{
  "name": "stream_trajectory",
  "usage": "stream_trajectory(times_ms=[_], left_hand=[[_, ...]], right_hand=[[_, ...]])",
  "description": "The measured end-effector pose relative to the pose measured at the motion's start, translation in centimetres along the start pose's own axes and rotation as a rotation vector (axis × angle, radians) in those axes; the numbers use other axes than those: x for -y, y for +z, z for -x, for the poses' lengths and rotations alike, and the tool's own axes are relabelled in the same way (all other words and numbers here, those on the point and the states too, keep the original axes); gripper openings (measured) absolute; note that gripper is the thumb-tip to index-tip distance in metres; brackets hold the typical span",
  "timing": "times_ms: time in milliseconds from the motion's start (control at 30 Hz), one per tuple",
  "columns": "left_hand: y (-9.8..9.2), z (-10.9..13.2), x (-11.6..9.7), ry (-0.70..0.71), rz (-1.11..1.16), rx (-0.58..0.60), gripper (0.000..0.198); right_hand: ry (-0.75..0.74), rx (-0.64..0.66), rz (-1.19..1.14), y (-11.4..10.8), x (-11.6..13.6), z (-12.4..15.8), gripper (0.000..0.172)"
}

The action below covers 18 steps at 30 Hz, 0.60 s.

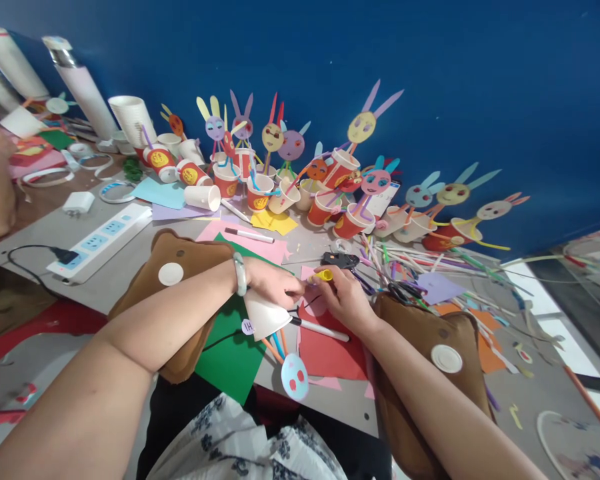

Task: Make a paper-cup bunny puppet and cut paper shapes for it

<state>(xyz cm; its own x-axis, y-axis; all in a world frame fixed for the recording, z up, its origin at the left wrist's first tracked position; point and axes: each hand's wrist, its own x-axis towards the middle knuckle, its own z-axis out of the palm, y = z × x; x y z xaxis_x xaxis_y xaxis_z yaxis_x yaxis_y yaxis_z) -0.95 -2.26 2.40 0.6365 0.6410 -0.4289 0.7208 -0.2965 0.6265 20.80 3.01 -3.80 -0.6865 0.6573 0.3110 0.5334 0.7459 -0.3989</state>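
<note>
My left hand [275, 281], with a pale bangle at the wrist, has its fingers bent together over the middle of the table. What they grip, if anything, I cannot make out. Facing it, my right hand [346, 300] pinches a small yellow tube-like piece [324, 275]. Below my left hand a white paper cup [266, 317] lies tipped over, with a small "HI" tag [248, 327] on it. Orange and blue stems run from the cup to a light blue paper face [295, 377] with red eyes. A capped marker [320, 329] lies on red paper [330, 357].
Finished-looking paper rabbits on cups [350, 220] line the blue wall. A black glue gun [340, 259] lies beyond my right hand, with pipe cleaners [480, 273] to the right. Brown cushions [430, 400] flank the workspace. A power strip [100, 243] is at left.
</note>
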Motion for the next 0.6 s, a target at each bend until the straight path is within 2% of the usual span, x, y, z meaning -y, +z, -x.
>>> stream_trajectory(times_ms=[100,333,467,600], left_hand=[[0.00,0.01,-0.03,0.003,0.008,-0.004,0.004],[-0.01,0.07,-0.16,-0.017,-0.005,-0.002,0.005],[-0.19,0.24,-0.38,-0.009,-0.013,0.016,0.005],[-0.24,0.22,-0.41,-0.004,-0.035,0.027,0.004]], right_hand=[[0.045,-0.022,-0.027,-0.19,-0.05,-0.01,0.027],[0.021,0.062,0.008,-0.16,0.19,-0.30,0.025],[0.026,0.004,0.019,0.31,0.14,-0.18,0.024],[0.102,-0.131,-0.033,0.29,0.09,-0.15,0.029]])
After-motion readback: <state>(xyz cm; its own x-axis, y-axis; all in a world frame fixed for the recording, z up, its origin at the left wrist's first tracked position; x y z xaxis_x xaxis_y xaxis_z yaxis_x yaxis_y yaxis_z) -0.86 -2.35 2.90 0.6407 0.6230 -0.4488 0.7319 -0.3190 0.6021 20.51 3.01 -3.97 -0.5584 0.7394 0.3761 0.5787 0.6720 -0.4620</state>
